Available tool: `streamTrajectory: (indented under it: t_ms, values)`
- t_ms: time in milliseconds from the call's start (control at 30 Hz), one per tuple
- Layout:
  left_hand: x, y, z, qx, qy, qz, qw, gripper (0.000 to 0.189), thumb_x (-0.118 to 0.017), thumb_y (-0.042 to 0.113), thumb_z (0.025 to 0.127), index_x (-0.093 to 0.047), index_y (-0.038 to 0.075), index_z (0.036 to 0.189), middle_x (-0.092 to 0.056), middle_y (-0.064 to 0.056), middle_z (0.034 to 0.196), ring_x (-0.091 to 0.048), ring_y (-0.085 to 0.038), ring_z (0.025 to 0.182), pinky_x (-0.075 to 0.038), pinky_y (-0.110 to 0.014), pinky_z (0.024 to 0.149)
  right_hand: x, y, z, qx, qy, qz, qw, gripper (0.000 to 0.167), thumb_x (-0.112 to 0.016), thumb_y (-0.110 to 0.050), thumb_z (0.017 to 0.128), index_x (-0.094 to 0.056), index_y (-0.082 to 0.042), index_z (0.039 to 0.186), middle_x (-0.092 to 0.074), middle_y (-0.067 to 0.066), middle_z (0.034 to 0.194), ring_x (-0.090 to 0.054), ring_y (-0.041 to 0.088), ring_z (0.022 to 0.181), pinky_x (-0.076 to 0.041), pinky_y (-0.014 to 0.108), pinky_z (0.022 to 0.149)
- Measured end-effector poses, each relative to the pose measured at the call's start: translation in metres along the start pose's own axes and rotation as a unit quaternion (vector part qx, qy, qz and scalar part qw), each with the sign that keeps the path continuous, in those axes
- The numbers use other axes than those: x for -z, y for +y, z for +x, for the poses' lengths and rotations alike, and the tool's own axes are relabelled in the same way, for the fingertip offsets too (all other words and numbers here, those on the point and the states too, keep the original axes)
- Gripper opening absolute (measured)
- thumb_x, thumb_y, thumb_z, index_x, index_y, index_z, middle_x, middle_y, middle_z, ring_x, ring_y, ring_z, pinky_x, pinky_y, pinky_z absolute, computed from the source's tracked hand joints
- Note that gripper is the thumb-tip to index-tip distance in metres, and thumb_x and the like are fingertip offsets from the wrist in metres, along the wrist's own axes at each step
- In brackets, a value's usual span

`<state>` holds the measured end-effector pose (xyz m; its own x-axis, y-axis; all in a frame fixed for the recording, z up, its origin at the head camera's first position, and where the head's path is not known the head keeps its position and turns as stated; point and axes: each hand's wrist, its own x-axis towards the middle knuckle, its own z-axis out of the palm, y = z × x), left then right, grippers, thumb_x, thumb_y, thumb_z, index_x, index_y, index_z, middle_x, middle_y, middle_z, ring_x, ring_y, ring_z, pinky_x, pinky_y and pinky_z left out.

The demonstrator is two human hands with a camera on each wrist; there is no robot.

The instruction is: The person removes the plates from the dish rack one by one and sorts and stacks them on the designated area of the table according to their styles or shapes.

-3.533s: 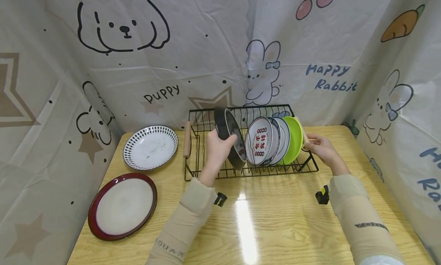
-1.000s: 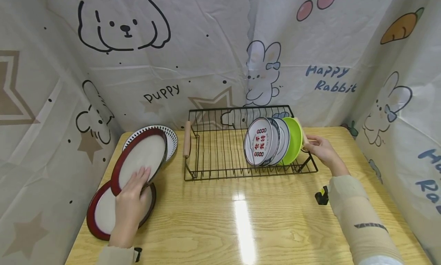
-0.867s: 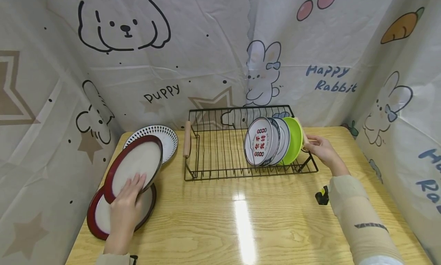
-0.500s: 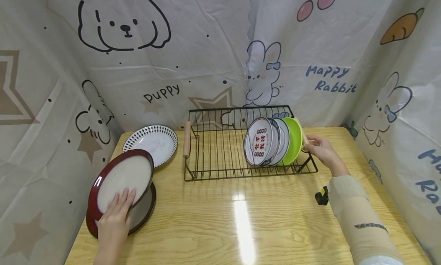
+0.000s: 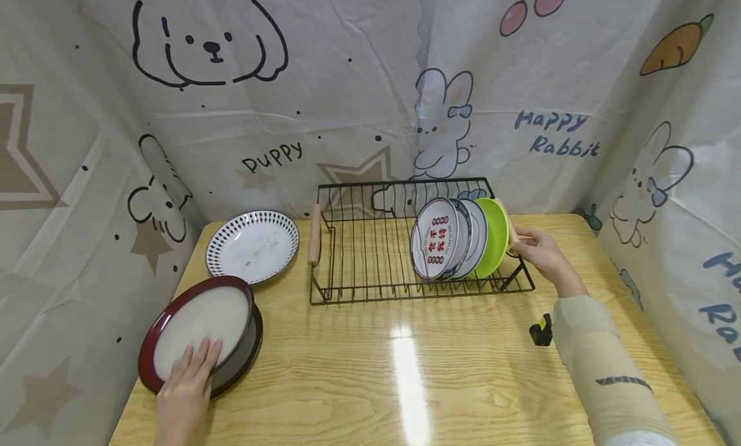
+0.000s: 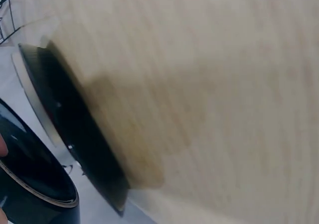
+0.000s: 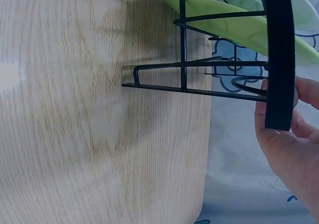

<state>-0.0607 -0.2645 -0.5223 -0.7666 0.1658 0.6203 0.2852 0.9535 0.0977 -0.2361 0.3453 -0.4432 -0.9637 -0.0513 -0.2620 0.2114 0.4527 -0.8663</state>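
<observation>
My left hand holds a red-rimmed plate with a cream middle, fingers flat on its face near the front edge. It is tilted over a second red-rimmed plate lying on the table and covers most of it. In the left wrist view the dark outsides of plates show, with fingertips just inside the left edge; the thumb is mostly hidden. At the right end of the black wire dish rack, my right hand grips the wooden handle. Several plates stand in the rack's right part, a lettered plate leftmost and a green plate rightmost.
Behind the red-rimmed plates lies a white plate with a black diamond border. A second wooden handle is on the rack's left end. Printed cloth hangs close behind and along both sides of the wooden table.
My left hand has taken the red-rimmed plate out of the rack, carried it left, and lowered it toward the front over the other plate. The right hand has stayed on the handle.
</observation>
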Motion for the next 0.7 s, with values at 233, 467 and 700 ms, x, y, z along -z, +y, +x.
streamTrajectory:
  t_ms: [233,467,700]
  values:
    - [-0.007,-0.001,-0.01,-0.001,-0.008,-0.002,1.0,0.036,-0.061,0.002,0.074,-0.065,0.004,0.109,-0.063,-0.021,0.108,-0.06,-0.046,0.091,-0.046,-0.061,0.07,0.0,0.001,0.0,0.001,0.001,0.002,1.0,0.057,-0.042,-0.023,0.097,-0.02,0.004,0.143,-0.037,0.031,0.131,-0.039,0.039,0.118,-0.032,0.049,0.1]
    - [-0.01,-0.001,-0.016,0.003,-0.009,-0.001,1.0,0.029,-0.046,0.013,0.089,-0.066,0.003,0.107,-0.064,-0.021,0.106,-0.06,-0.046,0.088,-0.046,-0.06,0.069,0.001,0.0,0.0,0.0,0.001,0.003,1.0,0.059,-0.043,-0.025,0.097,-0.02,0.004,0.143,-0.036,0.031,0.131,-0.038,0.04,0.119,-0.031,0.051,0.101]
    - [-0.011,0.002,-0.016,0.0,-0.002,0.002,1.0,0.05,-0.067,-0.007,0.056,-0.067,0.003,0.105,-0.064,-0.021,0.105,-0.061,-0.045,0.087,-0.046,-0.06,0.068,0.001,0.0,0.0,-0.002,-0.002,0.003,1.0,0.058,-0.042,-0.024,0.097,-0.02,0.004,0.143,-0.035,0.032,0.132,-0.036,0.041,0.12,-0.029,0.054,0.102]
